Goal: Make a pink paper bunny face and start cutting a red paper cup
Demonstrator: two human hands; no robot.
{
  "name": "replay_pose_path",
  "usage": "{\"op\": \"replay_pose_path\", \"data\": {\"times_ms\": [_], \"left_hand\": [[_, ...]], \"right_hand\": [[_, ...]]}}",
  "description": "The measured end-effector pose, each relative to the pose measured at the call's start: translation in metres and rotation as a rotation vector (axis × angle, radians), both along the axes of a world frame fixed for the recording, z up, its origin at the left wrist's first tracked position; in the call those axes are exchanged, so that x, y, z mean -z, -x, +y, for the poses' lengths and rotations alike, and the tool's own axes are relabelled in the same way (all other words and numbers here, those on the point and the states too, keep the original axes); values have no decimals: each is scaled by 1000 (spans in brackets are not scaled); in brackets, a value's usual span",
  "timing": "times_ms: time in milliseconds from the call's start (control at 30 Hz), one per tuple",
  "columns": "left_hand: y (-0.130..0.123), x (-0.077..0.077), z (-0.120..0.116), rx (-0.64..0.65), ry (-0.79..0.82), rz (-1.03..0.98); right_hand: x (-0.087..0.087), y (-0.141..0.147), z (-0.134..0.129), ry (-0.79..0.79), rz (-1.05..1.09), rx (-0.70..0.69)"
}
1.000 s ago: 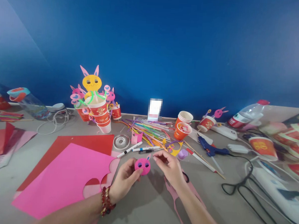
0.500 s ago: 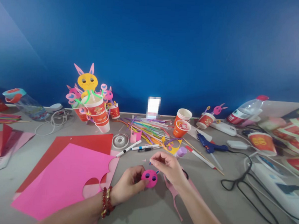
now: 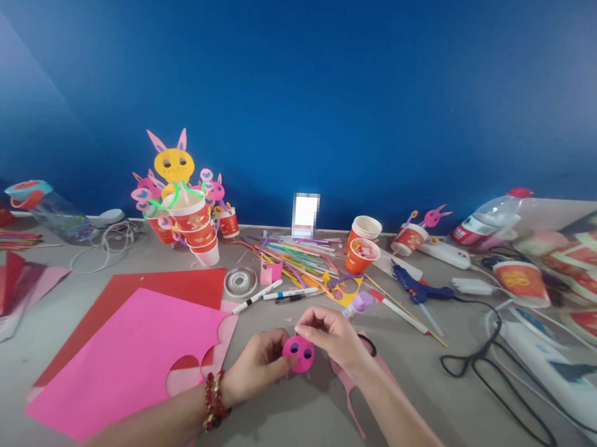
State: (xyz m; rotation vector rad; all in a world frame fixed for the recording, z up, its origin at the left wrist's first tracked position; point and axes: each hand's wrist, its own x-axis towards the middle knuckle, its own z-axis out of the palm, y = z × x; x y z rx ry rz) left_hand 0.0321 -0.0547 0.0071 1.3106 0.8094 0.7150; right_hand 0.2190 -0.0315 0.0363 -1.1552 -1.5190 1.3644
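My left hand (image 3: 258,365), with beaded bracelets at the wrist, pinches a round pink paper face (image 3: 298,354) by its left edge. The face has two dark eyes and is held above the grey table. At its top edge are the fingertips of my right hand (image 3: 325,331), closed in a pinch. A small paper piece was visible in this pinch a moment ago; the fingers hide it now. Under the right forearm lie a pink paper offcut (image 3: 348,389) and a black loop (image 3: 369,342) like a scissor handle, partly covered.
Pink card (image 3: 116,361) and red card (image 3: 175,280) lie left. Behind are markers (image 3: 292,294), a tape roll (image 3: 240,282), a glue stick (image 3: 358,305) and loose straws (image 3: 301,257). Decorated paper cups (image 3: 192,211) stand back left. A blue glue gun (image 3: 418,286) with its cord lies right.
My right hand has come slightly left and down, bringing its pinched fingers to the top edge of the paper face. The left hand has barely moved.
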Motion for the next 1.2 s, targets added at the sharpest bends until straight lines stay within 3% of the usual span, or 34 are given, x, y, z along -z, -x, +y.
{"op": "replay_pose_path", "data": {"times_ms": [700,1033,1200], "left_hand": [[0,-2,1,-6,43,0],[0,-1,1,-17,41,-58],[0,1,0,-34,42,-62]], "right_hand": [[0,0,-1,11,32,-56],[-8,-1,-1,32,143,43],[-6,-1,-1,13,76,-42]]}}
